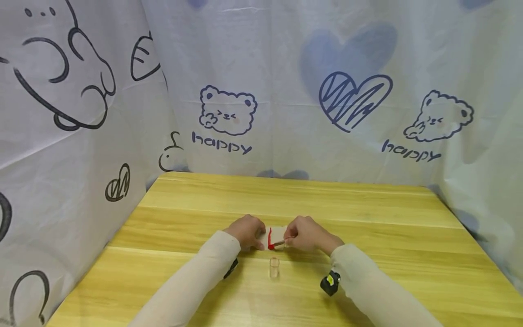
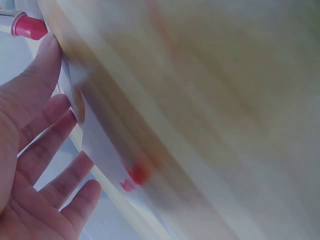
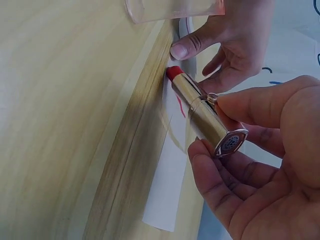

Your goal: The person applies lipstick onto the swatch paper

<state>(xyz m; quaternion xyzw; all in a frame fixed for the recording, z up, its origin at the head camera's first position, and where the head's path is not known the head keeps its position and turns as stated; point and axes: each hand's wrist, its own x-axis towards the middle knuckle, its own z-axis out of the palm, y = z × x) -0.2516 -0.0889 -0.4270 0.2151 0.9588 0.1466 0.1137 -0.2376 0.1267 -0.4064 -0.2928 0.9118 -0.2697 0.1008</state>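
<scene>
My right hand pinches a gold lipstick between thumb and fingers. Its red tip touches the small white paper on the table. An L-like red mark runs down the paper and ends at the tip. At the paper's left side, my left hand rests with its fingertips on the sheet; its fingers look spread and slightly bent in the left wrist view. Just in front of the paper stands a clear lipstick cap. The right fingers hide the paper's right edge in the head view.
The wooden table spreads around both hands. White curtains with printed bears and hearts hang behind it and at the sides. A small black device sits at the right wrist, another at the left.
</scene>
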